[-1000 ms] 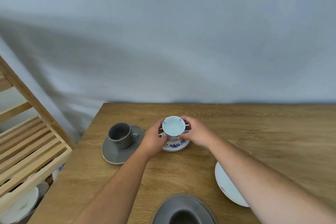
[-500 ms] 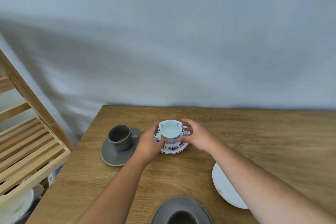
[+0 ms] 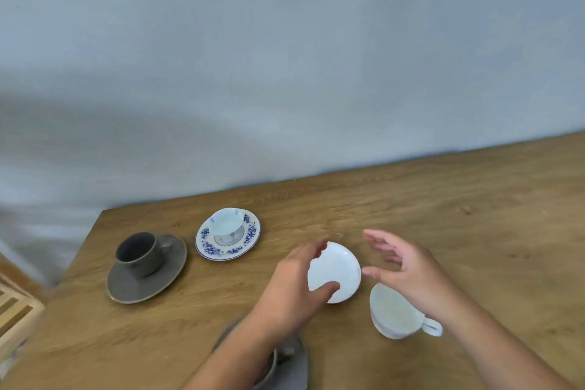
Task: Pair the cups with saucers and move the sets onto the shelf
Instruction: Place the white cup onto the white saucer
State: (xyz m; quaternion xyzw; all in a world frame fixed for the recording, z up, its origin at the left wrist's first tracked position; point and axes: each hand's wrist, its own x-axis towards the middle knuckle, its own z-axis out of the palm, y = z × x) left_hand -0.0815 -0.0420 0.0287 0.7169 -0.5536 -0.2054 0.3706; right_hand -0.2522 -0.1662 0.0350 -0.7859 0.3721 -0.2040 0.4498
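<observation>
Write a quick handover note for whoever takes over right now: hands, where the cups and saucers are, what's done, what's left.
Left hand grips the white saucer, tilted above the table. Right hand is open, empty, over the white cup.
Done: grey cup on grey saucer; blue-flowered cup on its saucer.
Left: pair the white set, then carry the sets to the shelf.

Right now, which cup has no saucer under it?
The plain white cup by the right hand. It sits on the bare table, while the grey cup and blue-flowered cup stand on saucers.
</observation>
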